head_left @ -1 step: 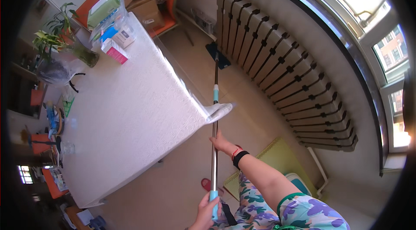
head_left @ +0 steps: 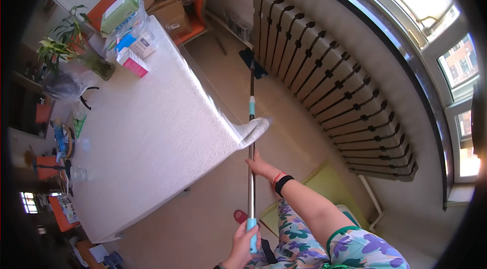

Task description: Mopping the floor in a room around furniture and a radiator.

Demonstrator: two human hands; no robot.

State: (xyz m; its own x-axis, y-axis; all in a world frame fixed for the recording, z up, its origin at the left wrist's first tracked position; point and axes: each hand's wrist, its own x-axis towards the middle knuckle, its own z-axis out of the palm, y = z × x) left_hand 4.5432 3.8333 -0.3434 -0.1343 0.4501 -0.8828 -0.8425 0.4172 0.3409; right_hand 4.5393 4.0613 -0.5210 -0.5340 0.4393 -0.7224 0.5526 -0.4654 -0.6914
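A flat mop runs away from me in the middle of the view, with a metal pole (head_left: 251,183) and light blue grips. My left hand (head_left: 241,245) is closed round the grip at its near end. Farther up the pole, my right hand (head_left: 262,166) is wrapped round the bare metal; a black band and a red bracelet circle that wrist. The dark blue mop head (head_left: 253,63) lies on the floor beside the far end of the radiator (head_left: 332,71). Part of the pole passes beneath the overhanging corner of the white tablecloth (head_left: 257,129).
The table (head_left: 147,132) on the left bears boxes, a wipes pack (head_left: 120,11) and a plant (head_left: 71,48). An orange chair (head_left: 199,8) with cardboard boxes (head_left: 170,10) stands behind. Yellow-green matting (head_left: 329,193) lies at right, and a red slipper (head_left: 240,216) shows below.
The mop head has shifted very slightly away and left. The tablecloth's hanging corner has bent a little differently over the pole. Both hands keep their hold.
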